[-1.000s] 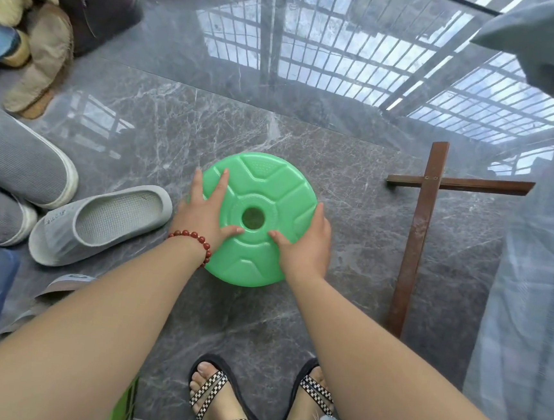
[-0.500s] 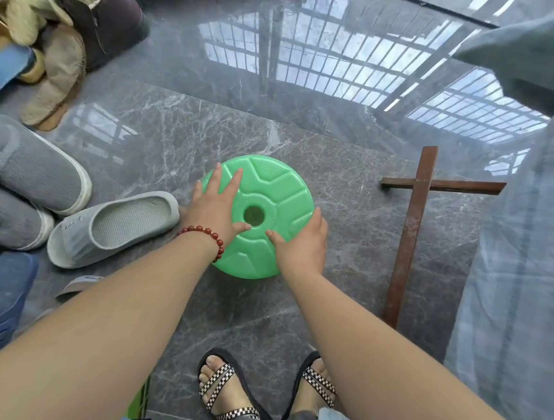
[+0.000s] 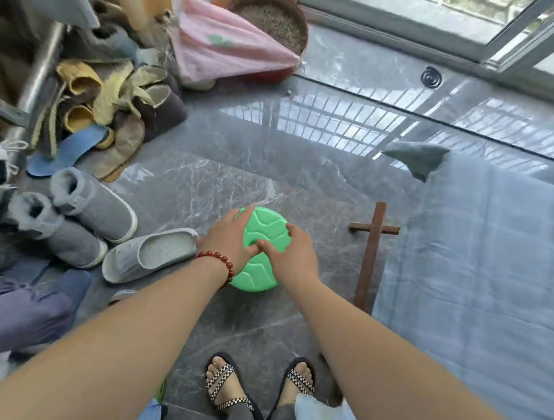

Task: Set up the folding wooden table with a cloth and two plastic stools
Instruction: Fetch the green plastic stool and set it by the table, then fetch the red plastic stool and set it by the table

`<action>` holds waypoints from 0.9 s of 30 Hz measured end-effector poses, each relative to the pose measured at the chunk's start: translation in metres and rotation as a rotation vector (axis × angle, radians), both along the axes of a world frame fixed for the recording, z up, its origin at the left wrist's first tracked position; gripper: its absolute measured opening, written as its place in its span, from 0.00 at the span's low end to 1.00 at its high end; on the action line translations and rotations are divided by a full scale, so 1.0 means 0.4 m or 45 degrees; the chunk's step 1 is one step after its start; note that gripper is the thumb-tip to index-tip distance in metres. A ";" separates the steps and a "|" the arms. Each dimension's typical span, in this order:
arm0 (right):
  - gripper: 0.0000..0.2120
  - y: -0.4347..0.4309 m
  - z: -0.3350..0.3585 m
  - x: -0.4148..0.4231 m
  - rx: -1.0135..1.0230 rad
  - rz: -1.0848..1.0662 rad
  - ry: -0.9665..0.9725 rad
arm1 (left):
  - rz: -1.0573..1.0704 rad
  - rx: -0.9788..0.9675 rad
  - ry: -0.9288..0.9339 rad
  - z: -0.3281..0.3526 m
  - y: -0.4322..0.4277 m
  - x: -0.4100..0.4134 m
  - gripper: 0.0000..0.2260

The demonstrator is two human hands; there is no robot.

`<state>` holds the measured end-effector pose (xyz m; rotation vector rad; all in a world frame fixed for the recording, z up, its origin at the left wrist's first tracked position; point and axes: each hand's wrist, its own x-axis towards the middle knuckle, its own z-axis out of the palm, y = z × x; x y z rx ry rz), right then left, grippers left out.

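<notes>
Head view: Our hands sit closer together on the green stool [image 3: 256, 276] than half a second ago. The thumbs now meet over its centre hole, which showed between them before. The left hand [image 3: 228, 237], a red bead bracelet [image 3: 219, 261] at its wrist, spreads across the seat to the far rim. The right hand [image 3: 293, 255] hooks its fingers over the right rim. Both hands clasp the stool, though we cannot tell whether it rests on the floor or is lifted. Our view has also risen and takes in more of the room.

The floor [image 3: 240, 159] is polished grey marble that mirrors a window grille. A sliding window frame [image 3: 518, 36] runs along the far side.

At right hangs the pale blue cloth [image 3: 480, 278], and the wooden counter leg [image 3: 370, 251] stands between it and the stool. Left of the stool lie a grey slipper [image 3: 151, 254] just beside our left wrist, grey boots [image 3: 91, 207] and a heap of slippers [image 3: 110, 108]. Farther off, a pink bag [image 3: 223, 47] leans on a brown basin [image 3: 272, 18]. Our sandals [image 3: 226, 386] show below.
</notes>
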<state>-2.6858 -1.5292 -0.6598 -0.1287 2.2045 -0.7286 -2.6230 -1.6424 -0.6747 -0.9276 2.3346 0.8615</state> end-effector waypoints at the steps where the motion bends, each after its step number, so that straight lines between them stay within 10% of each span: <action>1: 0.33 0.002 0.045 0.008 -0.017 -0.011 0.000 | 0.042 0.016 0.020 0.049 0.002 0.004 0.34; 27: 0.15 0.212 1.131 0.268 -0.793 -0.258 0.220 | 0.578 0.325 0.851 1.149 0.211 0.294 0.22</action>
